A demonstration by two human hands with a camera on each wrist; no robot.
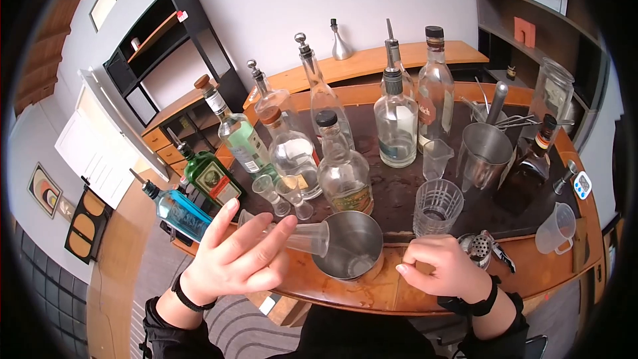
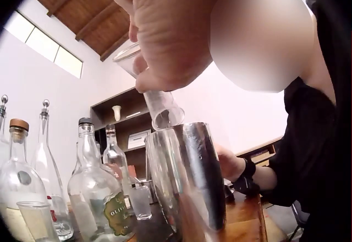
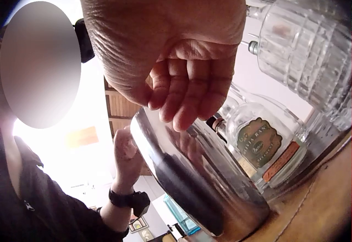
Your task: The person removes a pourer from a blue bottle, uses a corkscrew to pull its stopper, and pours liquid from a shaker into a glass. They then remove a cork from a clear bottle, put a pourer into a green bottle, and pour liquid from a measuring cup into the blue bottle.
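My left hand [image 1: 240,254] pinches a clear double-ended measuring cup [image 1: 311,238], tilted so that one mouth is over the rim of a metal shaker tin [image 1: 348,246]. In the left wrist view the cup's lower end [image 2: 165,113] hangs at the upright tin's rim, above the tin [image 2: 187,179]. No stream of liquid can be made out. My right hand [image 1: 446,267] holds nothing, fingers loosely curled, to the right of the tin. The right wrist view shows those bent fingers [image 3: 184,91] close to the tin [image 3: 192,181]; contact cannot be told.
Behind the tin stand a black-capped bottle [image 1: 344,176], several other bottles and two small glasses [image 1: 270,194]. A ribbed glass [image 1: 438,207], a larger tin [image 1: 484,153], a strainer [image 1: 476,247] and a clear jug [image 1: 556,228] are on the right.
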